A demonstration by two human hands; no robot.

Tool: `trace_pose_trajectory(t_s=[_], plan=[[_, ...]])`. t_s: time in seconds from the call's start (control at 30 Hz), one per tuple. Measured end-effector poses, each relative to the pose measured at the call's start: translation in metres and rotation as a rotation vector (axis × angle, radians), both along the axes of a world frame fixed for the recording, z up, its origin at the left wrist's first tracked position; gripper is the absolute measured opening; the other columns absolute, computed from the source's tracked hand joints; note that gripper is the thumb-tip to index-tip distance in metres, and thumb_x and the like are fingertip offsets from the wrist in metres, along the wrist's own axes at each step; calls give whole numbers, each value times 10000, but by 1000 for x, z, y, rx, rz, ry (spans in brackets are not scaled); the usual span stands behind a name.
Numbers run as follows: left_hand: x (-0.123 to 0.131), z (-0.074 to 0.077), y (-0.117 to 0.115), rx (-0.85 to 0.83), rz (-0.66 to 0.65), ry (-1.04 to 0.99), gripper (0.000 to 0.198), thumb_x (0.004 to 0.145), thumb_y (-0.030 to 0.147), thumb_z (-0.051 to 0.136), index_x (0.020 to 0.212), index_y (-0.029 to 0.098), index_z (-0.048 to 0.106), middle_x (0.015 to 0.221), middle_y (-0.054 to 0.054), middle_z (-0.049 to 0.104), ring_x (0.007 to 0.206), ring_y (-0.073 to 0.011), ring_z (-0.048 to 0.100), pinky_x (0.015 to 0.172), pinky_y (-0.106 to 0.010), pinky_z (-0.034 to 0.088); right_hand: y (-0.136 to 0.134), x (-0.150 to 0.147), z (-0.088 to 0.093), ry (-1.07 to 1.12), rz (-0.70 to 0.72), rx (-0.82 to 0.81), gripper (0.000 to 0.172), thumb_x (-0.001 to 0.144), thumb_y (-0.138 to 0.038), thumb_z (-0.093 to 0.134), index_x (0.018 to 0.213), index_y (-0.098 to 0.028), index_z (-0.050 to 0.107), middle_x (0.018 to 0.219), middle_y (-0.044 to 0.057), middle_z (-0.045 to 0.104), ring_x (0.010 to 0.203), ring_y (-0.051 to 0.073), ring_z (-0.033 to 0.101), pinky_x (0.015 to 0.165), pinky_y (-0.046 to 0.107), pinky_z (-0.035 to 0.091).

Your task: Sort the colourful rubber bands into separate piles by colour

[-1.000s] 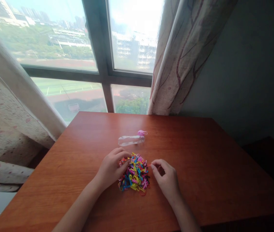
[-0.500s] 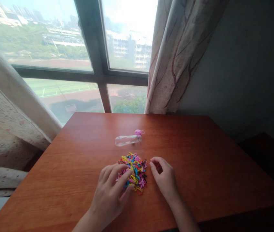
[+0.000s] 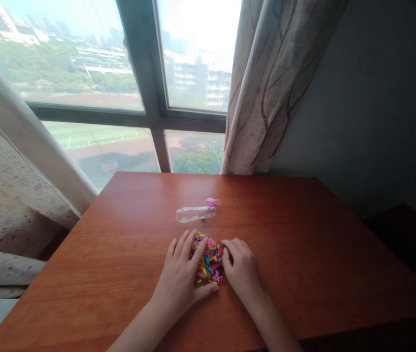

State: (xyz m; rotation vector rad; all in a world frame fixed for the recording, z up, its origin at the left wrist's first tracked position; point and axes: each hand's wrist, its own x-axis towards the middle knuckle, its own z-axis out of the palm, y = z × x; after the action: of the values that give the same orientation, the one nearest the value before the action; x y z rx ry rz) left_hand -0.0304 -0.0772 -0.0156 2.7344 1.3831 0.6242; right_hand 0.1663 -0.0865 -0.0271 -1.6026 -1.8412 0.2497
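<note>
A heap of small multicoloured loops (image 3: 208, 264), in pink, yellow, blue, red and black, lies on the wooden table. My left hand (image 3: 183, 274) is open over the heap's left side, its fingers spread along the far edge and its thumb along the near edge. At the right edge, my right hand (image 3: 242, 266) rests with curled fingers, the thumb and forefinger tips slightly apart and touching the outer loops. Part of the heap is hidden under my left fingers. Behind it lies a clear plastic bottle (image 3: 194, 214) on its side.
A pink cap with a loop (image 3: 212, 201) lies beside the bottle's mouth. The brown table (image 3: 296, 234) reaches back to a window (image 3: 193, 63) with patterned curtains (image 3: 266, 98) on both sides. A dark wall stands at the right.
My left hand has moved right and forward, its fingers spreading down around the heap. My right hand has shifted slightly left against it. The heap looks more compact.
</note>
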Motion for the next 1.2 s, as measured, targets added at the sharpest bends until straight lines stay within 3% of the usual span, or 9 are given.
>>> trace_pose_trajectory(t_s=[0.4, 0.63, 0.8, 0.93, 1.03, 1.2], plan=[[9, -6, 22, -58, -57, -148, 790, 674, 400, 753, 1358, 102, 494, 1384, -235, 511, 1305, -402, 465, 1087, -572, 387, 25, -19, 1, -24, 39, -9, 237, 912, -114, 471, 976, -197, 684, 855, 60, 644, 835, 220, 600, 769, 309, 454], [13, -1, 37, -91, -52, -219, 669, 694, 256, 699, 1328, 150, 512, 1313, -183, 570, 1229, -349, 540, 1047, -518, 452, 41, -22, 0, 85, 41, -6, 244, 890, -118, 484, 937, -212, 704, 843, 57, 655, 824, 213, 607, 776, 299, 462], [11, 2, 37, -92, -50, -223, 656, 777, 301, 690, 1382, 173, 472, 1372, -177, 540, 1272, -338, 513, 1060, -515, 437, 47, -21, 2, 170, 40, 0, 253, 871, -135, 484, 965, -210, 706, 881, 59, 690, 832, 208, 633, 783, 300, 491], [8, 8, 31, -97, -55, -209, 767, 755, 413, 745, 1429, 214, 437, 1463, -157, 470, 1357, -352, 422, 1111, -541, 371, 44, -13, 4, 283, 16, -1, 257, 863, -167, 492, 1037, -192, 678, 930, 55, 720, 804, 185, 664, 744, 273, 525], [7, 14, 28, -91, -56, -180, 835, 734, 478, 759, 1450, 204, 427, 1513, -163, 415, 1402, -369, 356, 1151, -570, 300, 40, -5, 6, 364, 4, -7, 197, 869, -199, 493, 949, -186, 672, 856, 40, 718, 735, 172, 660, 677, 252, 523], [5, 19, 25, -102, -76, -175, 607, 891, 425, 605, 1446, 238, 447, 1527, -122, 413, 1432, -323, 323, 1167, -560, 272, 38, 0, 8, 419, 19, -17, 183, 868, -214, 494, 864, -193, 675, 810, 30, 712, 707, 167, 652, 648, 244, 509]])
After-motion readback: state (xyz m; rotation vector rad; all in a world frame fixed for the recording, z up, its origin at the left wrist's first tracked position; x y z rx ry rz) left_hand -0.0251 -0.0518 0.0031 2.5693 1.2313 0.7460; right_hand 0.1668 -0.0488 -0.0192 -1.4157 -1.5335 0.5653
